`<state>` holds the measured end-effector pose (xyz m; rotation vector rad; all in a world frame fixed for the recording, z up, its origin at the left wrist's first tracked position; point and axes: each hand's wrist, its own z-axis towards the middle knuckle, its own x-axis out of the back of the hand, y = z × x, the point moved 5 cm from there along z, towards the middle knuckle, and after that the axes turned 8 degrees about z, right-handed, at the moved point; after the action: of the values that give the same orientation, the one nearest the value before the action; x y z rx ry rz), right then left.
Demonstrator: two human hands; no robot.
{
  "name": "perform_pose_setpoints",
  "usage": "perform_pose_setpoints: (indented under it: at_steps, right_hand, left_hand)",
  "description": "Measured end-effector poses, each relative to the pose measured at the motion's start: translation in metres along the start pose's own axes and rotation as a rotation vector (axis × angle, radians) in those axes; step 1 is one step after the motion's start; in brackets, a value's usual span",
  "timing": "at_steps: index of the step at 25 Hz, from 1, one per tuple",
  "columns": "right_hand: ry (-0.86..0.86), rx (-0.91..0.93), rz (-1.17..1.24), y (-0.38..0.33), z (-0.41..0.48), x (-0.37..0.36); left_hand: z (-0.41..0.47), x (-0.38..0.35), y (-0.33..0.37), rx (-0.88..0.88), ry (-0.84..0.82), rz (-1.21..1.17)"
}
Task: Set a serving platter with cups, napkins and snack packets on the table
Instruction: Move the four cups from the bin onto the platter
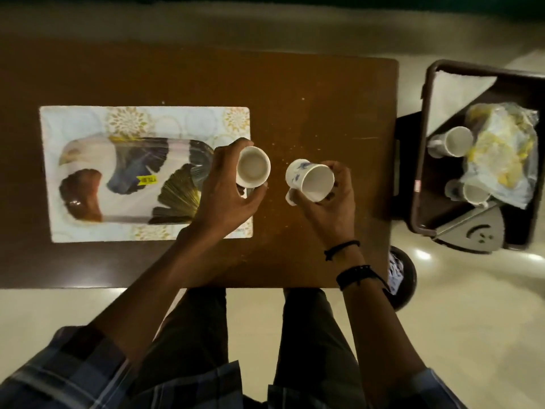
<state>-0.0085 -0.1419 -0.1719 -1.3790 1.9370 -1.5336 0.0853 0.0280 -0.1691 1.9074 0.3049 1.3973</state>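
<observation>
The surface point(324, 113) fills the upper middle of the frame. A platter point(132, 178) lies on a mat point(88, 119) at left. The left hand point(224, 187) holds a cup point(253, 166) over the mat's right edge; just right of it, the right hand point(327, 202) holds a second cup point(309, 180), tilted. At far right, off the surface, a crate point(424, 143) contains two cups point(454, 141) and a snack bag point(501, 149).

Dim, warm indoor light; soft overall blur; wide-angle bending at edges; bright glare spots on glossy cream tiled floor point(424, 255); corners darkened.
</observation>
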Motion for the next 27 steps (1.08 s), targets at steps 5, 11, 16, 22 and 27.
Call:
perform_pose_setpoints:
  at_steps: [5, 11, 16, 22, 27]
  right_hand:
    - [-0.181, 0.038, -0.099, -0.014, -0.014, -0.101]
    - [-0.355, 0.054, -0.294, -0.008, -0.038, -0.204]
    - [-0.439, 0.082, -0.428, -0.001, -0.05, -0.256]
    - [-0.446, 0.083, -0.504, 0.007, -0.058, -0.286]
    - [-0.409, 0.064, -0.509, 0.012, -0.065, -0.291]
  left_hand:
    - [-0.027, 0.063, -0.085, 0.152, 0.087, 0.121]
    - [-0.056, 0.109, -0.18, 0.299, 0.091, 0.192]
    - [-0.058, 0.113, -0.224, 0.283, 0.049, 0.203]
    - [-0.059, 0.105, -0.241, 0.256, -0.032, 0.207]
    - [-0.065, 0.103, -0.24, 0.255, -0.075, 0.189]
